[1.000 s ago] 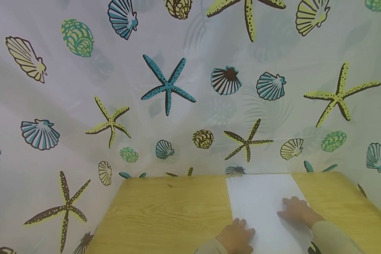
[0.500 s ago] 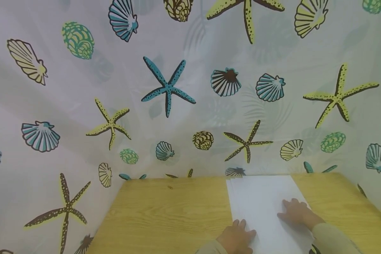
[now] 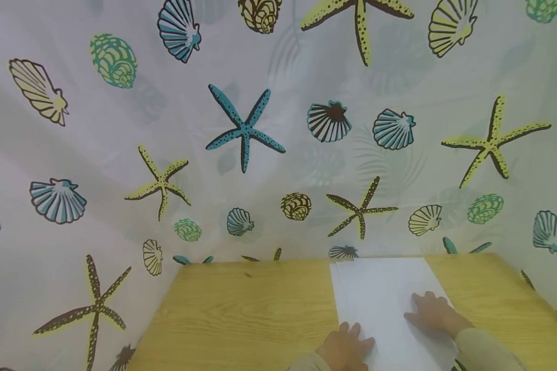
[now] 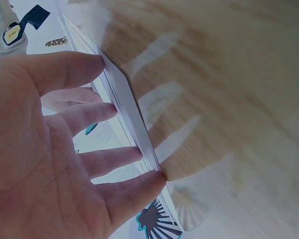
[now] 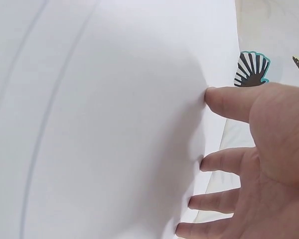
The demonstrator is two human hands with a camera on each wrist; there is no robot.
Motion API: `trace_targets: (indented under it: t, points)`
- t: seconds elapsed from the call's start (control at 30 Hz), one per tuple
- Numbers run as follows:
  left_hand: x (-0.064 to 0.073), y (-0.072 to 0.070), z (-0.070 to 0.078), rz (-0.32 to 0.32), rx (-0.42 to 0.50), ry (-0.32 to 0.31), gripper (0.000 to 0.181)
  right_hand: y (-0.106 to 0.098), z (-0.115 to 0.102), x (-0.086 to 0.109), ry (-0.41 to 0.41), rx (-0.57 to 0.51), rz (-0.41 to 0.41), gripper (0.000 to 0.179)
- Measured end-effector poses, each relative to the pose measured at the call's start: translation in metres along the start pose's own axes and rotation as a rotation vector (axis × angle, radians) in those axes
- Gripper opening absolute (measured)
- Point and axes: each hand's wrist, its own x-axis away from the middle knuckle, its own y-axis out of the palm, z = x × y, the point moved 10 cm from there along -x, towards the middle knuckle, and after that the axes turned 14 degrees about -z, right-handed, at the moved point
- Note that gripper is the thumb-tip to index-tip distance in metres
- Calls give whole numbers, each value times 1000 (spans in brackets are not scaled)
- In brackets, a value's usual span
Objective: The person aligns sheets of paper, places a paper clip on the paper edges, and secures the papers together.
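A stack of white paper sheets (image 3: 380, 288) lies on the wooden table, its left edges slightly fanned. On its near left edge rests my left hand (image 3: 345, 348), fingers spread; in the left wrist view the fingertips of this left hand (image 4: 65, 134) touch the sheets' edge (image 4: 132, 112). Farther up and to the right, my right hand (image 3: 431, 312) presses on the top sheet with parted fingers. The right wrist view shows the right hand (image 5: 269, 154) with its fingertips against the white paper (image 5: 114, 114). Neither hand grips anything.
A small paper clip (image 3: 248, 275) lies on the table (image 3: 246, 319) toward the back left. Behind and at both sides hangs a white curtain (image 3: 278, 170) printed with shells and starfish. A dark strap with a yellow label (image 4: 13, 34) is on the right sleeve.
The head view has shifted slightly, so the scene sits a little lower. Both hands stay on the paper in nearly the same places.
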Motion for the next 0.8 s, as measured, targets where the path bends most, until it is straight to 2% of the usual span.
trace_targets:
  t: [0.17,0.4,0.8]
  points:
    - [1,0,0,-3,8,3,54,2,0,-1,-2,1,-6,75]
    - [1,3,-2,-69,57,-1,56,1,-4,2,10,-12,-6,74]
    - [-5,11,-4,-110,59,-7,53,5,-3,1,48,-18,-32,76]
